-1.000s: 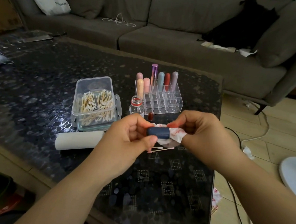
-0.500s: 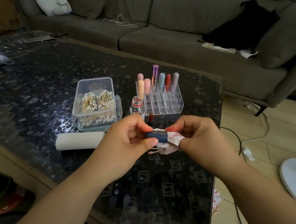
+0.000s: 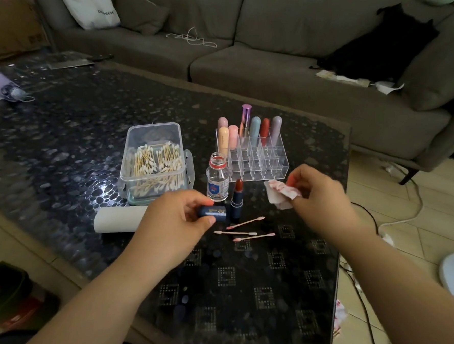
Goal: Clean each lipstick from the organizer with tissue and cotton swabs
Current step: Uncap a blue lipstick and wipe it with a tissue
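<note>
Landmark: the open dark-blue lipstick tube with its deep red bullet (image 3: pixel 237 199), standing upright on the dark pebble-patterned glass table (image 3: pixel 85 132).

Left hand (image 3: pixel 171 228) is gripping the dark-blue lipstick cap with gold lettering (image 3: pixel 212 213) between thumb and curled fingers. Cap is lying roughly level, long axis running left to right, its right end just beside the tube's base on the tube's left. Which end is the mouth, cannot tell.

Right hand (image 3: pixel 317 193) is pinching a crumpled white tissue stained pink-red (image 3: pixel 280 193), held up to the right of the tube and well apart from it.

Left hand is plainly the nearer one. Judgement: recapping looks like the next step, and it is turning on the axes: cap level, tube vertical, so the cap needs tipping upright above the bullet before coming down.

Three used pink-tipped cotton swabs (image 3: pixel 244 230) are lying just in front of the tube. A small clear glass bottle, uncapped (image 3: pixel 217 180), is standing just left of and behind it. The clear acrylic grid organizer (image 3: pixel 257 159), pastel lipsticks standing in its back rows, is sitting behind the tube.
</note>
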The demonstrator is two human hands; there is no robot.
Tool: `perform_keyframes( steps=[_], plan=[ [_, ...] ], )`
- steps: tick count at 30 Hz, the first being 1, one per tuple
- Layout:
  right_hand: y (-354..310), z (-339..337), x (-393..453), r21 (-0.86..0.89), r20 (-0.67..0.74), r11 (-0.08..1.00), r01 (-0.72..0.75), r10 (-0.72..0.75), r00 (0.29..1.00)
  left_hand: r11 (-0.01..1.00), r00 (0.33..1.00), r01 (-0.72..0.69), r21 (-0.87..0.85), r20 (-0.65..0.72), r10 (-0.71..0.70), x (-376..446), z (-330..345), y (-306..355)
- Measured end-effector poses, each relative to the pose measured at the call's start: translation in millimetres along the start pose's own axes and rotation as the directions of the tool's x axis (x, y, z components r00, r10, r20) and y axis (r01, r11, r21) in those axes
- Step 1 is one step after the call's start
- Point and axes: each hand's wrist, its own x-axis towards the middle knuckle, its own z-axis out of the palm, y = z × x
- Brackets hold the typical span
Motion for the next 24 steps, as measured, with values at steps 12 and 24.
perform_keyframes(
  steps=[12, 24],
  plan=[
    [10.2, 18.9, 16.6, -0.288, -0.109, 0.95, 0.122, -0.16, 0.981, 0.973, 0.998, -0.052, 0.226, -0.025, 0.059, 8.9, 1.3, -9.5],
    [-24.1, 44.3, -9.3, -0.382, 0.532, 0.784, 0.489, -0.246, 0.81, 0.81, 0.99, -0.128, 0.572, 0.02, 0.142, 15.2, 4.5, -15.4]
  ],
)
